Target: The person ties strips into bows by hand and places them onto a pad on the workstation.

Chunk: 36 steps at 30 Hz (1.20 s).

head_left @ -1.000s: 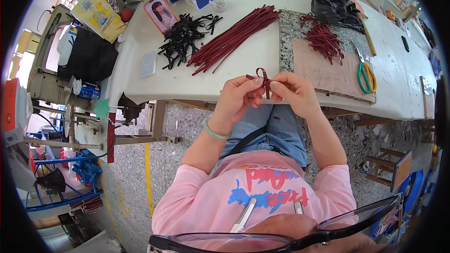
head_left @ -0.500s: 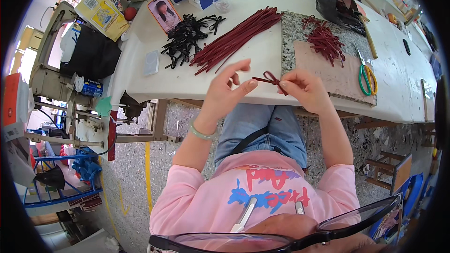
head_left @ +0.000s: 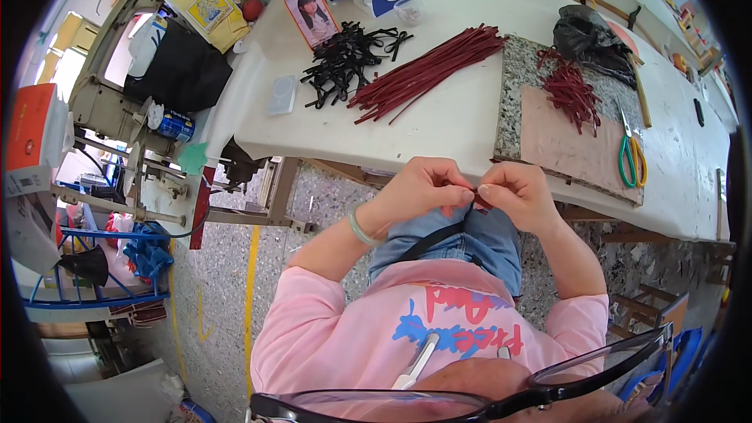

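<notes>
My left hand (head_left: 427,189) and my right hand (head_left: 518,196) meet just in front of the table's near edge, over my lap. Both pinch a dark red cord bow (head_left: 479,202) between thumb and fingertips; the fingers cover most of it. Beyond them on the table lies a bundle of long dark red cords (head_left: 431,70). Left of that bundle sits a heap of black cord bows (head_left: 346,63). A pile of small dark red bows (head_left: 572,94) rests on the speckled stone slab to the right.
Green-and-orange scissors (head_left: 630,155) lie on the slab (head_left: 513,117), near a black plastic bag (head_left: 591,37). A phone (head_left: 311,17) leans at the back left, with a small white box-like device (head_left: 282,95) nearer me. A machine (head_left: 110,55) stands left of the table (head_left: 329,137).
My left hand has closed in from the left and now pinches the bow beside my right hand. Both hands have come lower and nearer my lap. The view has shifted slightly.
</notes>
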Each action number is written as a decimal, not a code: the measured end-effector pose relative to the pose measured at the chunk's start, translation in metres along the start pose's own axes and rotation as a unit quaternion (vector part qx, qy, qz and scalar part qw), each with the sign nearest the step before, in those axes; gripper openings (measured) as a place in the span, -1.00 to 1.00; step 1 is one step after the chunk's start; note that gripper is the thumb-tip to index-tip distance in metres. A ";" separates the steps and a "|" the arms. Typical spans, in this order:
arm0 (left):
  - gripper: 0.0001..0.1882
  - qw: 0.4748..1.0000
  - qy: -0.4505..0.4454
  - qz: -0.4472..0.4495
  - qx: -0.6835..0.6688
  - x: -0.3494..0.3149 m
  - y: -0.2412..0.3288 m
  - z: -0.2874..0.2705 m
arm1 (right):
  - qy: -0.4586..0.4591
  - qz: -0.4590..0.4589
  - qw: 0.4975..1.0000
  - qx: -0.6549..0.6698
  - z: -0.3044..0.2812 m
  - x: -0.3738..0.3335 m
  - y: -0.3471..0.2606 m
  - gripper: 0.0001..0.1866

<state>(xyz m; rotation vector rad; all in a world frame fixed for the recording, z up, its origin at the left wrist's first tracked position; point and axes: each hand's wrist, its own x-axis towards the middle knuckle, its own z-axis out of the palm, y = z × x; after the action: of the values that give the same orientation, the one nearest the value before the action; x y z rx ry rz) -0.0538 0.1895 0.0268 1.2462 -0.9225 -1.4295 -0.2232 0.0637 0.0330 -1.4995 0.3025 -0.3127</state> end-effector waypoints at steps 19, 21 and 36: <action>-0.83 0.992 0.054 -0.051 -0.098 0.008 0.001 -0.003 | 0.096 -0.151 0.939 -0.292 0.001 0.011 0.001 -0.84; -0.86 0.992 0.108 0.021 -0.065 0.006 -0.005 0.002 | 0.101 -0.052 0.986 -0.126 0.002 0.012 0.008 -0.83; -0.87 0.987 0.134 0.069 -0.059 0.001 0.005 -0.001 | 0.018 0.115 0.985 0.129 -0.016 0.017 0.001 -0.86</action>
<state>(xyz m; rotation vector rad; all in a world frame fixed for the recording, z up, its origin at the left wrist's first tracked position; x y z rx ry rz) -0.0522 0.1871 0.0307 1.2249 -0.7160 -1.1574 -0.2137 0.0422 0.0316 -1.1926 0.4421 -0.1865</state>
